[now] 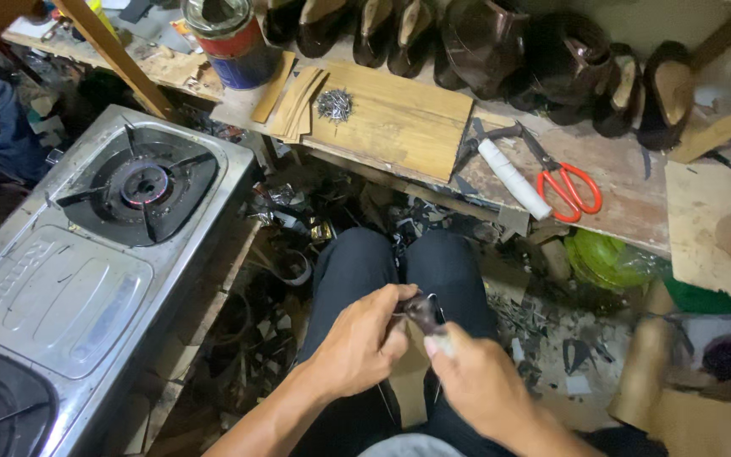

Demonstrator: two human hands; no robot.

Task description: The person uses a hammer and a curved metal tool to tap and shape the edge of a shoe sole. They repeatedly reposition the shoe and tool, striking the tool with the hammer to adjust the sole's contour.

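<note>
Leather piece (pixel 420 311) | dark, small, glossy | pinched by both hands

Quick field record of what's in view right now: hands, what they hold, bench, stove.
left hand: pinching a small dark piece over the lap
right hand: gripping the same piece from the other side
workbench: orange-handled scissors, white roll, pile of nails
gas stove: to the left, burner unlit

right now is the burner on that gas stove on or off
Off, as far as the view shows: the round burner on the steel gas stove shows no flame or glow, and nothing sits on its grate.
</note>
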